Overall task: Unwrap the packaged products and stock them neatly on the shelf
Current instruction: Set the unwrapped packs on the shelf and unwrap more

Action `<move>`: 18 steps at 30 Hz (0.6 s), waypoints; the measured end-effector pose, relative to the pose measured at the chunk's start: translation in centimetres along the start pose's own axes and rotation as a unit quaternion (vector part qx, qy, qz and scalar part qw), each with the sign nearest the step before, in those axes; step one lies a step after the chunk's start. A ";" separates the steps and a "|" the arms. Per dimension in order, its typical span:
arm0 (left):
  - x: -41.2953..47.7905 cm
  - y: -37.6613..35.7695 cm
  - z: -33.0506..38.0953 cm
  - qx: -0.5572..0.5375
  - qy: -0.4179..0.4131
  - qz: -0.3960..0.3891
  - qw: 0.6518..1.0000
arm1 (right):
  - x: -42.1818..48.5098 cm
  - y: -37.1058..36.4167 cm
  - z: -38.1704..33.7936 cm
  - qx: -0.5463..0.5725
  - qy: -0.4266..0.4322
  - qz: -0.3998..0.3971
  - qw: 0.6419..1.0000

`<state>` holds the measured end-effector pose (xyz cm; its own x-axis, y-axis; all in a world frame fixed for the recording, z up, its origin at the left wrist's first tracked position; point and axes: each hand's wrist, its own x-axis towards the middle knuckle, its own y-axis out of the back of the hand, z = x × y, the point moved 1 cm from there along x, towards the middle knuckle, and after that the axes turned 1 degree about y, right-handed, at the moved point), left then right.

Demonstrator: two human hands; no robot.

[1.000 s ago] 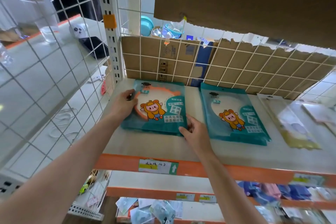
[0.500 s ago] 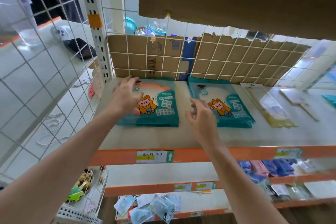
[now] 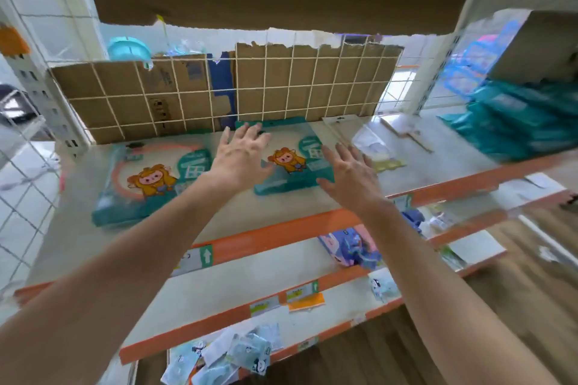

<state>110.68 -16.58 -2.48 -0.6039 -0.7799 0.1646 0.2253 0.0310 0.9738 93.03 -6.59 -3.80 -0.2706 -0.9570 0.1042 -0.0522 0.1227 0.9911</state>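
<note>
Stocking, mid-run. Two teal packs with a cartoon pig print lie flat on the shelf [image 3: 275,209], side by side in the centre of the frame. The left teal pack [image 3: 147,184] is centre-left and the right teal pack [image 3: 294,162] is near it, with a strip of bare shelf between them. Both sit close to the cardboard backing [image 3: 281,97] behind the wire grid.

Left hand [image 3: 240,159]: fingers straight and spread, grasping nothing, over the left half of the right teal pack. Right hand [image 3: 350,175]: likewise spread and released, at that pack's right edge. We cannot tell whether either palm touches the pack, because the frame is motion-blurred.

Done, as we judge it: two packs are placed, and we read the hands as squaring up the right one. No wrapping is in either hand.

Left to do: a pile of teal packs [image 3: 506,122] sits at the right of the frame in the next bay. If that is stock awaiting placement, most of the job remains. A clear yellowish packet [image 3: 380,153] lies just right of the right hand.
</note>
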 end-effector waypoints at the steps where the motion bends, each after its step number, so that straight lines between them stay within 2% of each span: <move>1: 0.4 -0.3 1.3 -0.002 -0.004 0.000 1.000 | -0.4 0.0 1.3 -0.001 -0.003 0.000 1.000; 12: 4.2 -4.8 17.8 -0.032 -0.001 -0.015 0.999 | -3.5 1.7 18.0 -0.042 -0.016 -0.022 0.999; 18: 6.4 -6.7 24.1 -0.016 -0.021 -0.042 0.999 | -3.0 1.8 24.1 -0.046 -0.024 -0.040 0.998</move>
<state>86.84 -6.74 -4.16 -0.6527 -0.7524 0.0887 0.1960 -0.0546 0.9791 70.60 2.79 -4.34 -0.3145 -0.9490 0.0231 0.0132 0.0199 0.9997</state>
